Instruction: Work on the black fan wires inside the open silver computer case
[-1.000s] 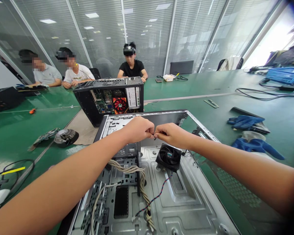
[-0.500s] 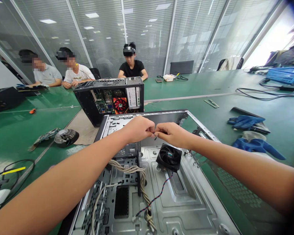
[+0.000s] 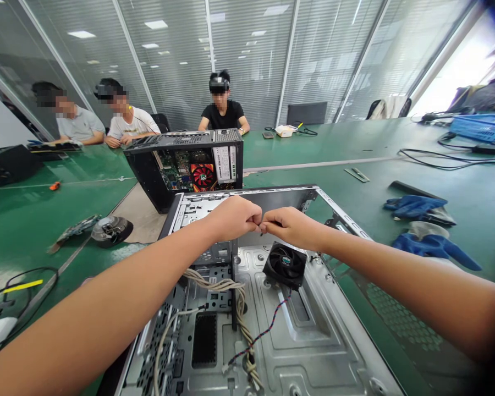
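Hands (image 3: 291, 225) barely shifted, pinching what seems a dark piece (image 3: 261, 235).

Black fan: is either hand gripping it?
No, the left hand and right hand meet with pinched fingers apart from the black fan, which sits inside the open case.

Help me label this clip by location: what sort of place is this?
Probably a meeting or training room used for computer work: a large green table, an open computer case on it, and glass partitions with blinds behind.
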The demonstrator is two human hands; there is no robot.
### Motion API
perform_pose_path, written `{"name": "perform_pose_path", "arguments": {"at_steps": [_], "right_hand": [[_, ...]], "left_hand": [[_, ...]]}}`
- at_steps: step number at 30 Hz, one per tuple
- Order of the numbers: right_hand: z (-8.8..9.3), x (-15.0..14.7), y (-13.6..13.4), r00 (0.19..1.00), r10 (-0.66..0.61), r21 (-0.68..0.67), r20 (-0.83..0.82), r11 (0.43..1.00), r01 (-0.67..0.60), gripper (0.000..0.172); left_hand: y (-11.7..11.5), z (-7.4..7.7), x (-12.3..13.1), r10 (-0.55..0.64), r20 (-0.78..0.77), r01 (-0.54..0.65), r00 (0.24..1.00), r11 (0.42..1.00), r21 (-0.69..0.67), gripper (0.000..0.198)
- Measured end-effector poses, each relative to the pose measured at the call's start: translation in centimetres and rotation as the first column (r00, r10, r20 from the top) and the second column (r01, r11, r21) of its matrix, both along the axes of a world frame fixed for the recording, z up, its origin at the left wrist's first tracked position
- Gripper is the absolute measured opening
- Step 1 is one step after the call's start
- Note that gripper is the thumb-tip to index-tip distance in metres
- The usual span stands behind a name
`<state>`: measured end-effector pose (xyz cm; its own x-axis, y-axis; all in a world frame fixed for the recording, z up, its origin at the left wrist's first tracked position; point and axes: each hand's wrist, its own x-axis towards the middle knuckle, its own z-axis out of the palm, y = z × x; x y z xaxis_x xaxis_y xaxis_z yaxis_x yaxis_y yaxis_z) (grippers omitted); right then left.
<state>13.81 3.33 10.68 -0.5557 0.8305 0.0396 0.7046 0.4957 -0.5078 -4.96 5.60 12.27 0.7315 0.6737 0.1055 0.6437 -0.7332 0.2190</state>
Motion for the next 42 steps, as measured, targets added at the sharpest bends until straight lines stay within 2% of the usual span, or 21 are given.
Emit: {"name": "perform_pose_path", "arguments": {"at_steps": [4, 14, 19, 24, 29, 42], "right_hand": [[-0.01, 0.03, -0.13, 1.000, 0.001, 0.052, -0.013, 0.999, 0.000, 0.022], [-0.22, 0.16, -0.09, 0.998, -0.002, 0.074, -0.062, 0.997, 0.007, 0.018], [-0.16, 0.09, -0.02, 0.997, -0.043, 0.048, -0.062, 0.998, 0.046, 0.024], [-0.35, 0.06, 0.20, 0.999, -0.033, 0.060, -0.014, 0.998, 0.034, 0.031], [-0.24, 0.12, 0.17, 1.000, -0.004, 0.061, 0.013, 0.998, 0.003, 0.027], [-0.10, 0.10, -0.02, 0.998, 0.039, 0.083, -0.052, 0.996, -0.034, 0.018]], "left_hand": [[0.13, -0.08, -0.02, -0.010, 0.018, 0.010, 1.000, 1.000, -0.006, 0.011], [0.24, -0.02, 0.05, 0.008, 0.028, -0.008, 1.000, 1.000, -0.026, 0.009], [0.26, -0.03, 0.01, 0.004, 0.020, -0.004, 1.000, 1.000, -0.008, 0.010], [0.19, -0.05, 0.01, -0.003, 0.003, 0.003, 1.000, 1.000, -0.002, 0.009], [0.20, -0.13, -0.03, -0.011, -0.020, 0.011, 1.000, 1.000, 0.015, 0.009], [0.23, -0.09, 0.07, -0.008, -0.020, 0.008, 1.000, 1.000, -0.002, 0.010]]}}
